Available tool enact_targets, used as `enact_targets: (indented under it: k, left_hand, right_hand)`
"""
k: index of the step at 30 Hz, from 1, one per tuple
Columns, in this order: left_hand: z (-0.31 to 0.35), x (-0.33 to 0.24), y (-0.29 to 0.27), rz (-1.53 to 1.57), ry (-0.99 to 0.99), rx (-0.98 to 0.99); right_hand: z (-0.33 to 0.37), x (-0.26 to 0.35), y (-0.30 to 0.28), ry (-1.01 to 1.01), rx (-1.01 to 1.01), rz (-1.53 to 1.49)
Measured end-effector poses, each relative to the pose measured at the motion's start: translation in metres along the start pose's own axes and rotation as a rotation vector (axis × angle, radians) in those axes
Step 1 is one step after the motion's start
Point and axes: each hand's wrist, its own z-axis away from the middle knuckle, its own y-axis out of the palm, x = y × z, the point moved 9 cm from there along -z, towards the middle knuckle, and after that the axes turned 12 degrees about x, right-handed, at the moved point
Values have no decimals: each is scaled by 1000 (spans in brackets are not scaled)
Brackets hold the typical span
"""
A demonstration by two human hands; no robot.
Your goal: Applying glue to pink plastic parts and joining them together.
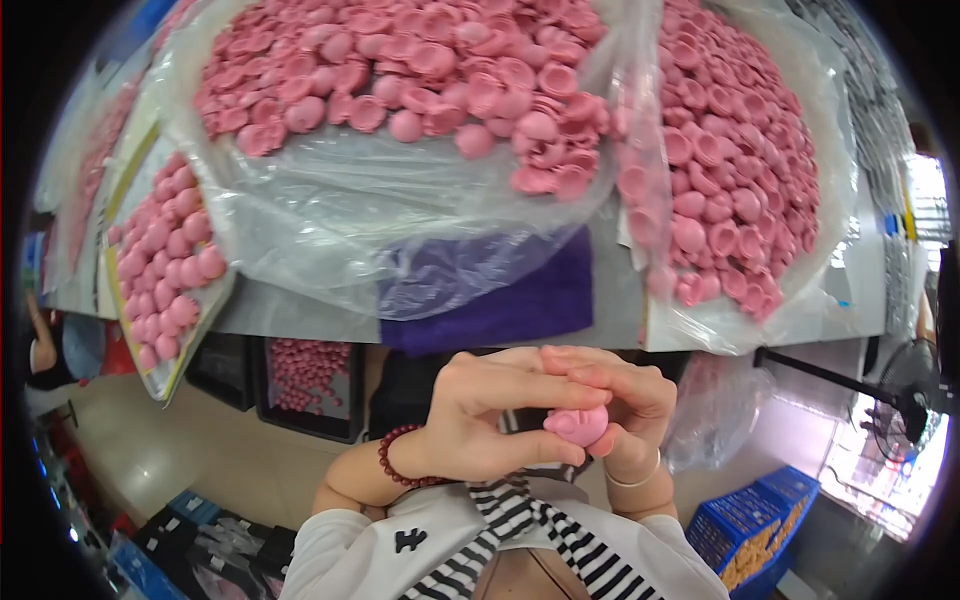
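Note:
Both my hands meet close to my chest, just below the table's edge. My left hand (495,415) wears a dark red bead bracelet and curls its fingers over a small pink cap-shaped piece (577,426). My right hand (632,400), with a thin bangle at the wrist, pinches the same pink piece from the right side. Part of the piece is hidden under my fingers.
Clear plastic bags (330,215) spread on the table hold heaps of pink caps (420,70), with another heap (735,170) at right. A tray of pink pieces (165,265) sits left, a purple cloth (510,300) at the table edge. Below: a dark bin of pink pieces (305,375), a blue crate (755,520), a fan (905,395).

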Motion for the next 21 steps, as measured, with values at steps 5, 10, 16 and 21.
enact_targets:
  k: [5, 10, 16, 21]
  left_hand:
    - [16, -22, -42, -330, -169, 94]
    - [75, -149, -176, -1639, -159, -782]
    - [88, -166, -234, -1918, -274, -903]
    - [-19, -83, -178, -1648, -297, -267]
  right_hand:
    - [-3, 16, -1, 45, 27, 443]
    - [97, 95, -115, -432, -737, 805]
    - [194, 151, -220, -296, -1398, 1076]
    - [245, 133, -319, -202, -1197, 1170]
